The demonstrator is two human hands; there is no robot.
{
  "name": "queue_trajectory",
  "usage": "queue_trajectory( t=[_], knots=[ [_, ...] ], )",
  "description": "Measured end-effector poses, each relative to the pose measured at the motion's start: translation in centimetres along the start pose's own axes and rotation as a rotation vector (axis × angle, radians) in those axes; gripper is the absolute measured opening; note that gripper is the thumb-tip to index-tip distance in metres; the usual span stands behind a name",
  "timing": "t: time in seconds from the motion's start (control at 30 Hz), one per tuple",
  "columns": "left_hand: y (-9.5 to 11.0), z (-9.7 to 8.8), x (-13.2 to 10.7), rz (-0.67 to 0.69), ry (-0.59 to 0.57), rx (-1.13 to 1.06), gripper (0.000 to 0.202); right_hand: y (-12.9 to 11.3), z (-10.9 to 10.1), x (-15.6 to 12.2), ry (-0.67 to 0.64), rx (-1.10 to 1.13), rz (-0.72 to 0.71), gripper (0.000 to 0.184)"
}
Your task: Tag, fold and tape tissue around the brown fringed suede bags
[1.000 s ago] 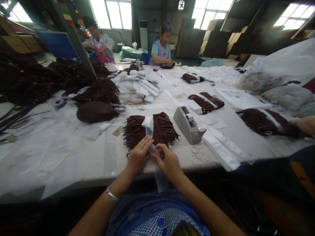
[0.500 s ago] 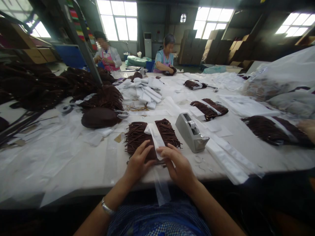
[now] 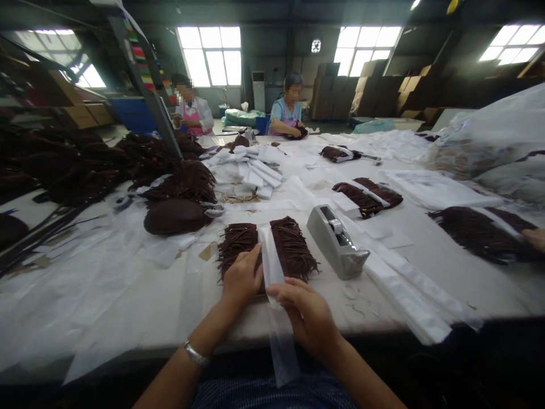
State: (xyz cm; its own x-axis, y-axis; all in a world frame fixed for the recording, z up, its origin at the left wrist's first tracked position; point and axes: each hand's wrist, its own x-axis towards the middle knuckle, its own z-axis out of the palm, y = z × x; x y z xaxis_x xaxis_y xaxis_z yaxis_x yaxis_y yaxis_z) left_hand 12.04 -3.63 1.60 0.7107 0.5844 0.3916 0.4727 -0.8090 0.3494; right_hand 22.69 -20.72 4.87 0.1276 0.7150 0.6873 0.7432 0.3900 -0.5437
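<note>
A brown fringed bundle (image 3: 293, 247) lies on the white table (image 3: 128, 295) just in front of me, with a white paper strip (image 3: 271, 258) laid down its middle and hanging over the table edge. My left hand (image 3: 241, 276) presses on the bundle's left half, fingers curled against the strip's edge. The strip's lower part, at the near edge of the bundle, is pinched in my right hand (image 3: 307, 314).
A grey tape dispenser (image 3: 336, 241) stands right of the bundle. More strip-wrapped bundles (image 3: 366, 196) lie beyond, folded white strips (image 3: 255, 170) sit mid-table, a dark fringed heap (image 3: 106, 165) at left, plastic bags (image 3: 489, 136) at right. Two people sit at the far end.
The strip now lies flat and straight down the bundle's middle. My left hand moved up onto the bundle, my right hand drew back toward the table edge.
</note>
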Motion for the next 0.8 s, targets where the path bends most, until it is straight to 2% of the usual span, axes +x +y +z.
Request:
queue_trajectory(
  t=[0.1,0.23,0.37,0.5,0.57,0.63,0.73,0.8],
  knots=[
    [0.1,-0.1,-0.3,-0.065,-0.013,-0.019,0.056,0.1,0.2,-0.2,-0.028,0.003,-0.017,0.026],
    [-0.1,-0.3,-0.4,-0.047,0.02,-0.072,0.062,0.3,1.1,-1.2,-0.066,-0.053,-0.056,0.025],
    [-0.4,-0.2,-0.4,0.053,0.038,-0.055,0.041,0.9,2.4,-2.6,-0.086,-0.12,-0.085,0.022],
    [-0.4,-0.4,-0.5,0.107,0.129,-0.028,0.035,1.7,3.2,-3.5,-0.101,-0.138,-0.092,0.026],
    [-0.1,-0.7,-0.8,0.174,0.177,0.012,0.036,1.9,3.3,-3.8,-0.095,-0.143,-0.089,0.025],
    [0.3,-1.3,-1.5,0.302,0.177,0.045,0.041,2.0,3.3,-4.0,-0.093,-0.15,-0.098,0.025],
    [0.7,-1.9,-3.2,0.5,0.083,0.024,0.046,2.1,3.1,-4.2,-0.107,-0.148,-0.104,0.024],
    [0.6,-2.0,-4.6,0.564,0.019,0.005,0.045,2.1,3.0,-4.4,-0.115,-0.147,-0.102,0.023]
  ],
)
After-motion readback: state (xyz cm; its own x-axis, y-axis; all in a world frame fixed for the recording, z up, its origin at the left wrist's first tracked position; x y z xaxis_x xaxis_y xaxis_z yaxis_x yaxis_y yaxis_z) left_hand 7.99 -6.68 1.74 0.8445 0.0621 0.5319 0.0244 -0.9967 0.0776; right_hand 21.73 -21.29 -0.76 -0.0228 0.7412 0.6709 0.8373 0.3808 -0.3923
